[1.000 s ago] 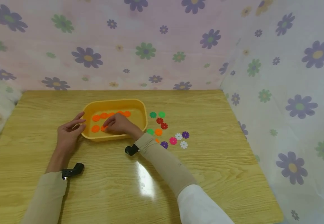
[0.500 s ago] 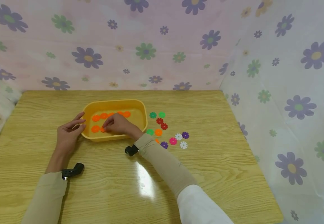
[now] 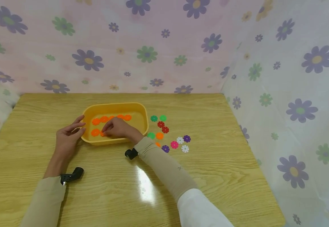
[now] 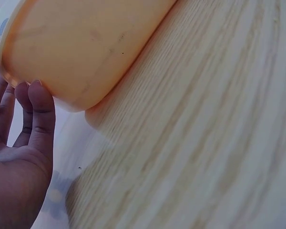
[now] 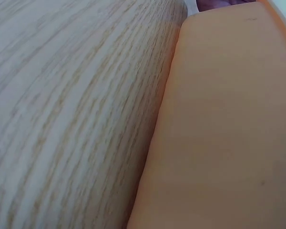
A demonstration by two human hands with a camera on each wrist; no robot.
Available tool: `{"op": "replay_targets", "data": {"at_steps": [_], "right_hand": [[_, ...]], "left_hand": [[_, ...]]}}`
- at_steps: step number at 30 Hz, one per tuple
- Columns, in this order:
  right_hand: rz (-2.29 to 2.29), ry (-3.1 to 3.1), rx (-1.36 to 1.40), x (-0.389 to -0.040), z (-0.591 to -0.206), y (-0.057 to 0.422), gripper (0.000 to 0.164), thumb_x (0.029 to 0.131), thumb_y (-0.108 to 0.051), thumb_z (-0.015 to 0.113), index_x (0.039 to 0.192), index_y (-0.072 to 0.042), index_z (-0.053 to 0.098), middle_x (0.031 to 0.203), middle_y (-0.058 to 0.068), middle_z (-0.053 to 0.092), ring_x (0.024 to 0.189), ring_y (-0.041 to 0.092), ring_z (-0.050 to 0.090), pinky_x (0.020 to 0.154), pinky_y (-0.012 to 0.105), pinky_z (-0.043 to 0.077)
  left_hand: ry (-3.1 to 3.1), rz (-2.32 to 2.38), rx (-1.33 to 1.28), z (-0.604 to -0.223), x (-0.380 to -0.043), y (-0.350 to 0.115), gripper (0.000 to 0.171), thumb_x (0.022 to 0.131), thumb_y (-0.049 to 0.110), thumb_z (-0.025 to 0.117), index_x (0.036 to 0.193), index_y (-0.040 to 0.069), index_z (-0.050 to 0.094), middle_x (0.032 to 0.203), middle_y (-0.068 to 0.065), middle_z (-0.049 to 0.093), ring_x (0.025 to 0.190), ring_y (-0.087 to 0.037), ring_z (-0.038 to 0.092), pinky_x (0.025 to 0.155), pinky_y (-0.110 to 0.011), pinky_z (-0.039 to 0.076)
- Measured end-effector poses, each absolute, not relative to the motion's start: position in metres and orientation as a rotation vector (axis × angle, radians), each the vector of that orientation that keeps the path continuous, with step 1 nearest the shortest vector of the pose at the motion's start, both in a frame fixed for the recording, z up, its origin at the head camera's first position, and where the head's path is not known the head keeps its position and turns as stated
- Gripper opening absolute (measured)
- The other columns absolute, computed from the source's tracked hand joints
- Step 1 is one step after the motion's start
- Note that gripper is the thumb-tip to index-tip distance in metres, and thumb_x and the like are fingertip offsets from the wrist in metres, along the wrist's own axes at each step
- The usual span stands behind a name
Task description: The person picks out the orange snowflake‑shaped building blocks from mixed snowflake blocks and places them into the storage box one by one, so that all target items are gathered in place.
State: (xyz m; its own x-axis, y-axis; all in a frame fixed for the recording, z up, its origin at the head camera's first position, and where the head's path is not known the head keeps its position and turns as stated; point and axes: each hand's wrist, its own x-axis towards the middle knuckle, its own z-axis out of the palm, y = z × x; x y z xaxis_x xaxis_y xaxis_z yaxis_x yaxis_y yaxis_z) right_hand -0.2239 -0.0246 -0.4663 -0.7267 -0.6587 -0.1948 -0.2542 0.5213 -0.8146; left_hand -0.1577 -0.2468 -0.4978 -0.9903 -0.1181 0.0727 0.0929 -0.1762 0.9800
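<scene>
A yellow plastic bin [image 3: 116,142] stands on the table. Several orange snowflake discs [image 3: 95,132] with notched edges lie in it, some in a row along the back. At the bin's left end, my left hand [image 3: 67,138] holds the rim; in the left wrist view, fingertips [image 4: 40,93] touch the outer wall. My right hand [image 3: 120,128] reaches over the front rim. Its thumb and fingers pinch one orange disc [image 3: 102,134] at the bin floor, partly covered by the fingertips. The right wrist view shows the bin's outer wall [image 5: 219,119] and a bit of the left hand [image 5: 221,4].
Right of the bin, loose snowflake discs lie on the wooden table [image 3: 224,164]: green [image 3: 154,118], red [image 3: 165,130], orange [image 3: 160,136], pink [image 3: 174,144], purple [image 3: 187,138] and white [image 3: 185,148]. The right forearm crosses beside them. Flower-printed cloth [image 3: 147,72] stands behind.
The right hand's fingertips have shifted slightly left with the orange disc inside the bin. The left hand stays at the rim. The head view has tilted a little.
</scene>
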Motion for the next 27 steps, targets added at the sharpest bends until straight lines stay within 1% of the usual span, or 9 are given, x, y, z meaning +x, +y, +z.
{"op": "replay_targets", "data": {"at_steps": [5,9,12,15,20,21,27], "right_hand": [[-1.102,2.265,-0.764,-0.2237,-0.4659,-0.0247,0.015,0.099,-0.011,0.066,0.108,-0.006,0.077,0.098,0.000,0.075,0.076,0.009,0.060,0.070,0.015,0.050],[-1.079,2.266,-0.809,-0.2249,-0.4643,-0.0241,0.016,0.100,-0.009,0.064,0.111,-0.007,0.076,0.105,0.002,0.074,0.073,0.009,0.055,0.069,0.014,0.048],[-1.072,2.262,-0.841,-0.2254,-0.4630,-0.0232,0.018,0.100,-0.009,0.063,0.114,-0.006,0.075,0.112,0.005,0.073,0.073,0.010,0.053,0.070,0.015,0.047],[-1.078,2.248,-0.838,-0.2259,-0.4638,-0.0230,0.018,0.101,-0.008,0.062,0.114,-0.006,0.074,0.112,0.006,0.072,0.074,0.011,0.053,0.070,0.015,0.047],[-1.073,2.255,-0.807,-0.2267,-0.4645,-0.0247,0.018,0.101,-0.010,0.064,0.115,-0.007,0.074,0.108,0.004,0.071,0.075,0.010,0.055,0.068,0.016,0.048],[-1.068,2.260,-0.807,-0.2267,-0.4643,-0.0251,0.018,0.101,-0.011,0.064,0.115,-0.007,0.074,0.108,0.004,0.071,0.073,0.011,0.055,0.067,0.016,0.048],[-1.049,2.280,-0.809,-0.2255,-0.4639,-0.0265,0.019,0.101,-0.013,0.063,0.116,-0.006,0.073,0.110,0.004,0.069,0.072,0.012,0.056,0.067,0.016,0.049]], "left_hand": [[-1.875,-2.347,-0.012,-0.4977,-0.1566,-0.2466,0.026,0.092,-0.004,0.071,0.116,-0.014,0.069,0.134,0.008,0.067,0.137,-0.003,0.050,0.097,-0.008,0.047],[-1.857,-2.346,-0.029,-0.4968,-0.1565,-0.2458,0.024,0.092,-0.005,0.070,0.115,-0.012,0.070,0.131,0.009,0.068,0.134,-0.002,0.052,0.097,-0.009,0.047],[-1.848,-2.342,-0.043,-0.4968,-0.1571,-0.2458,0.023,0.092,-0.006,0.070,0.114,-0.012,0.071,0.130,0.009,0.069,0.133,-0.001,0.053,0.096,-0.009,0.047],[-1.854,-2.339,-0.050,-0.4968,-0.1573,-0.2461,0.023,0.092,-0.005,0.070,0.115,-0.012,0.071,0.132,0.008,0.068,0.132,-0.001,0.053,0.096,-0.009,0.047],[-1.842,-2.359,-0.053,-0.4963,-0.1571,-0.2457,0.023,0.093,-0.006,0.069,0.115,-0.013,0.070,0.133,0.007,0.068,0.132,-0.001,0.053,0.096,-0.009,0.047],[-1.835,-2.365,-0.054,-0.4962,-0.1571,-0.2456,0.023,0.092,-0.006,0.069,0.114,-0.013,0.071,0.133,0.007,0.068,0.132,-0.001,0.053,0.096,-0.009,0.048],[-1.804,-2.388,-0.062,-0.4970,-0.1573,-0.2462,0.020,0.092,-0.008,0.069,0.111,-0.009,0.074,0.130,0.008,0.069,0.131,0.001,0.054,0.094,-0.010,0.050]]}}
